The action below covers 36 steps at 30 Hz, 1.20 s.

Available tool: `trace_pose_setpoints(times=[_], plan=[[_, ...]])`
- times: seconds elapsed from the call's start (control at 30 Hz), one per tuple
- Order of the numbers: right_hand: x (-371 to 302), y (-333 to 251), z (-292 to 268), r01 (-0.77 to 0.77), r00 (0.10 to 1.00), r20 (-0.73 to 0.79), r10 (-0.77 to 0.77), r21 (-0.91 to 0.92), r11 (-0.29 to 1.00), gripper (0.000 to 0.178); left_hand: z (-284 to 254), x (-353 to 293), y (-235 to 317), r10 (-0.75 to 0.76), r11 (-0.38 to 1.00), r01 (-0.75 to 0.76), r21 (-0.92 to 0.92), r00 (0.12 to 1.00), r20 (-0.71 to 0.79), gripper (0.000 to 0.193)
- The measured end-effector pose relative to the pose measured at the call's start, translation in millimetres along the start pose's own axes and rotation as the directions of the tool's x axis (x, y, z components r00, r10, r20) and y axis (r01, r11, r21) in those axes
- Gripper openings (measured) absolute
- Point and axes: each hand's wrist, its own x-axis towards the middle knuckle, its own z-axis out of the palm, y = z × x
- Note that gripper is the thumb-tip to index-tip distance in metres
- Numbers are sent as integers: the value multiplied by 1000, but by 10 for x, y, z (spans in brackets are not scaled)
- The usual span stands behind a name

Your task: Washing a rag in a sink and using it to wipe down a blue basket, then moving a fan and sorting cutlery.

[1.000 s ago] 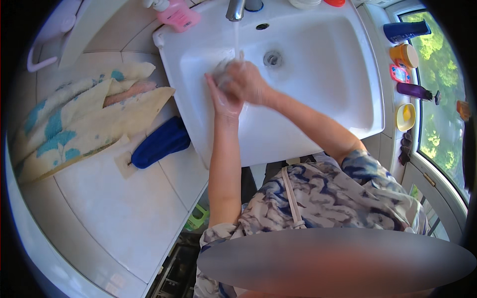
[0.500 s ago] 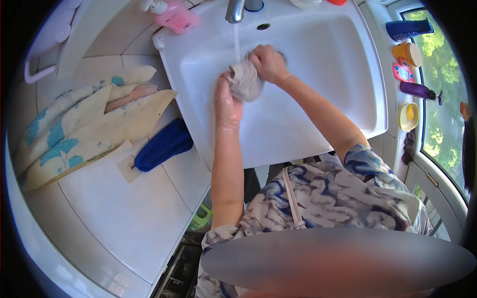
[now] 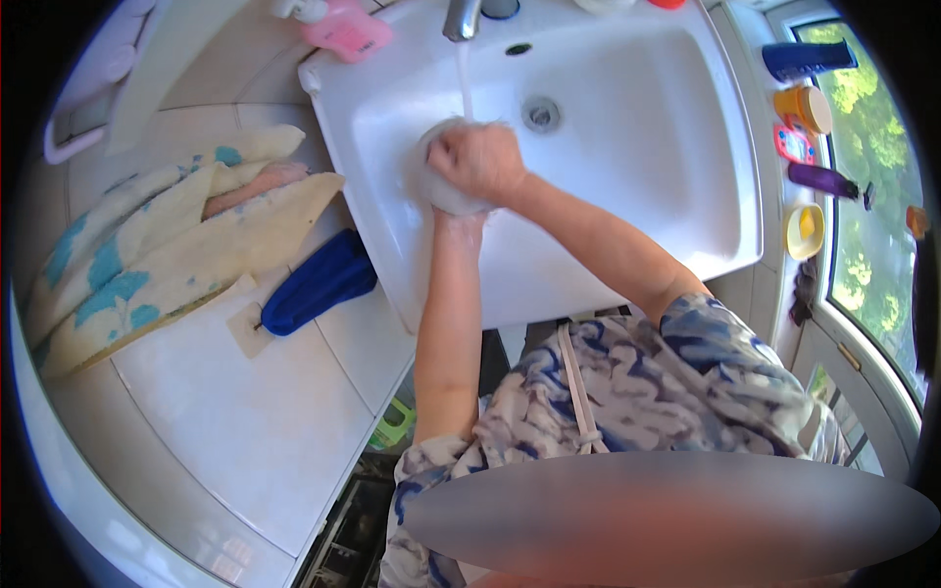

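Over the left half of the white washbasin [image 3: 627, 201], a wet grey-white cloth [image 3: 427, 184] is bunched between my hands, slightly blurred. My right hand [image 3: 482, 162] is closed in a fist and presses on it from above. Underneath, my left hand [image 3: 465, 218] supports the cloth; its fingers are mostly hidden by the cloth and the right hand. A thin stream of water runs from the metal tap [image 3: 462, 20] and falls by my right hand's knuckles.
A pink pump bottle [image 3: 345, 29] stands at the basin's back left corner. Left of the basin hang a cream-and-blue towel [image 3: 147, 265] and a dark blue cloth [image 3: 321, 284]. A purple bottle [image 3: 821, 178] and a yellow dish [image 3: 805, 231] sit on the right windowsill.
My right hand has moved left and down from near the drain onto the cloth, so the drain now shows. The cloth and my left hand have shifted slightly lower left.
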Motion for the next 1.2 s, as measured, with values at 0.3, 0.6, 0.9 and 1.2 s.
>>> trace_pose_setpoints(times=[0.3,0.6,0.9,1.2], plan=[[346,539,-169,-363,910,112,398,676,641,37,796,319,122,-123,821,525,222,544,-830,48],[-726,-370,-224,273,959,-96,-267,570,775,31,454,104,264,-497,714,81,-695,758,-423,54],[215,945,-162,-185,983,50,179,322,929,28,466,288,102,-222,953,297,-68,524,-823,36],[34,1105,-938,-312,900,435,-38,700,643,66,671,309,398,-35,995,92,47,729,-684,48]])
